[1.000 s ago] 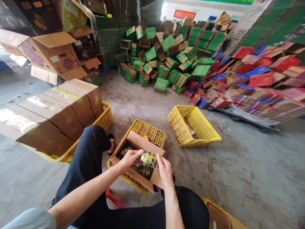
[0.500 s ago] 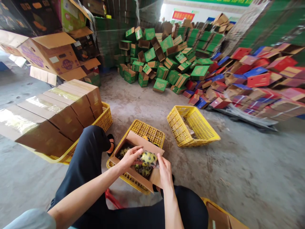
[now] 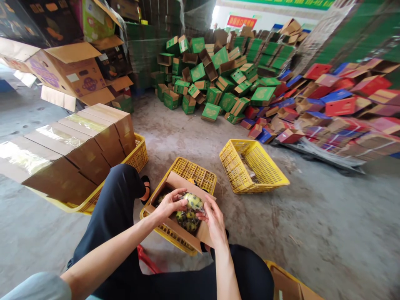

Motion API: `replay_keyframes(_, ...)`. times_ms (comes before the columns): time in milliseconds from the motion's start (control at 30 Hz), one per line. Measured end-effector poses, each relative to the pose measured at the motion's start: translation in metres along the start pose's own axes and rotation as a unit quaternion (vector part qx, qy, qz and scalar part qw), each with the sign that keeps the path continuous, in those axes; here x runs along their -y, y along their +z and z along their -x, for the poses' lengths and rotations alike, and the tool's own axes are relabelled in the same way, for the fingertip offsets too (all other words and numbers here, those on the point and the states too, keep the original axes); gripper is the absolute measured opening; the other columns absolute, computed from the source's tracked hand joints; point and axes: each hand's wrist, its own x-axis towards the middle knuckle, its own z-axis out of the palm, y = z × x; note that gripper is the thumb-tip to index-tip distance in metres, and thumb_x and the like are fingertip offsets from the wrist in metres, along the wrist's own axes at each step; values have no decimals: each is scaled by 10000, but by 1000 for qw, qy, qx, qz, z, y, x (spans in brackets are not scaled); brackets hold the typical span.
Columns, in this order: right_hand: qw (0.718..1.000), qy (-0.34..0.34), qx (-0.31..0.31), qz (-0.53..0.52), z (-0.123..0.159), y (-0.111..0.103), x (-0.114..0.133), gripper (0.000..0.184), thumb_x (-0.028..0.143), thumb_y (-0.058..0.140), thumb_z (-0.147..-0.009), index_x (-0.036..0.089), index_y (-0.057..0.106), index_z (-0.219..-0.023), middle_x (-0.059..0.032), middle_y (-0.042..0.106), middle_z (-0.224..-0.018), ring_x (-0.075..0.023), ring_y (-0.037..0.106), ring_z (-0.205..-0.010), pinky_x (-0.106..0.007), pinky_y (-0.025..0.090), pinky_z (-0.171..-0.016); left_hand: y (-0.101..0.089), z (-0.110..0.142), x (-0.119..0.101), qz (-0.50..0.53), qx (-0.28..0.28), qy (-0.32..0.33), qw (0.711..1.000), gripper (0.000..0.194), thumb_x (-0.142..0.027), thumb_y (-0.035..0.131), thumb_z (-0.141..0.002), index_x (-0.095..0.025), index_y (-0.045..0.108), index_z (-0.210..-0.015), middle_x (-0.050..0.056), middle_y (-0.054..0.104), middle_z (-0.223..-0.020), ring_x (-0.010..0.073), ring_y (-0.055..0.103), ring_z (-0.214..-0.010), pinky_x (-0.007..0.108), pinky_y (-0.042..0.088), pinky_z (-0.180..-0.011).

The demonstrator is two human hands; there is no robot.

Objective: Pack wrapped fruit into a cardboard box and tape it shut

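Between my hands, over an open cardboard box (image 3: pixel 183 235), is a clear plastic bag of yellow-green things with dark spots (image 3: pixel 193 201); their kind I cannot make out. My left hand (image 3: pixel 170 204) grips the bag's left end, thumb and fingers closed on it. My right hand (image 3: pixel 213 214) holds the right end with curled fingers. Inside the box, just below, lie more spotted bags (image 3: pixel 187 221), partly hidden by my hands. The box rests on an upturned yellow plastic crate (image 3: pixel 193 170) between my knees.
Left of my leg, a yellow crate (image 3: pixel 142 152) holds several taped cardboard boxes (image 3: pixel 78 139). Another yellow crate (image 3: pixel 268 168) with some contents stands ahead to the right. Piles of green boxes (image 3: pixel 211 111) and red and blue boxes (image 3: pixel 340 106) lie farther back.
The bag has shifted slightly left and up between my hands. My right fingers have curled further around its end, and my left thumb now lies over the near side.
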Motion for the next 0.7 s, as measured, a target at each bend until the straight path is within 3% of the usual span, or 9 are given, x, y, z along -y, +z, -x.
replay_keyframes(167, 999, -9, 46, 7, 2, 0, 1, 674, 650, 651, -886, 249, 605, -1427, -75, 797, -909, -268, 751, -759, -412, 612, -757, 1, -3, -3, 43, -16, -31, 998, 717, -505, 886, -750, -168, 652, -1338, 80, 713, -1043, 141, 683, -806, 301, 578, -840)
replay_keyframes(300, 996, -51, 11, 73, 1, -3, 3, 693, 739, 490, -932, 260, 629, -1413, -120, 745, -1235, -305, 733, -1023, -418, 620, -789, 0, -7, -1, 69, -34, -53, 996, 693, -507, 910, -720, -143, 695, -1270, 92, 748, -1007, 127, 691, -747, 276, 583, -808)
replay_keyframes(367, 988, -102, -2, 120, 1, -3, 5, 660, 717, 563, -907, 277, 650, -1392, -107, 655, -1409, -319, 654, -1224, -417, 610, -884, -1, -8, 1, 70, -53, -59, 994, 685, -525, 912, -709, -140, 710, -1238, 87, 757, -957, 131, 699, -730, 273, 588, -792)
replay_keyframes(433, 978, -150, 2, 144, 1, -3, 7, 615, 645, 691, -857, 279, 680, -1352, -97, 615, -1463, -324, 598, -1307, -418, 583, -967, -2, -8, 3, 65, -55, -61, 994, 678, -542, 910, -703, -137, 719, -1213, 87, 761, -933, 135, 705, -723, 269, 591, -780)
replay_keyframes(567, 977, -158, 13, 143, 1, -3, 9, 450, 572, 720, -859, 228, 781, -1142, -112, 747, -1227, -306, 698, -1114, -416, 559, -977, -2, -7, 6, 47, -35, -84, 995, 669, -604, 873, -719, -128, 730, -1168, 93, 760, -913, 146, 715, -729, 269, 592, -766)
replay_keyframes(700, 983, -134, -50, 119, -1, -7, 6, 426, 605, 748, -811, 189, 781, -895, -84, 779, -906, -271, 709, -876, -358, 560, -831, -2, -4, 7, 24, -20, -123, 992, 672, -689, 786, -768, -134, 737, -1145, 92, 749, -878, 183, 731, -784, 298, 586, -784)
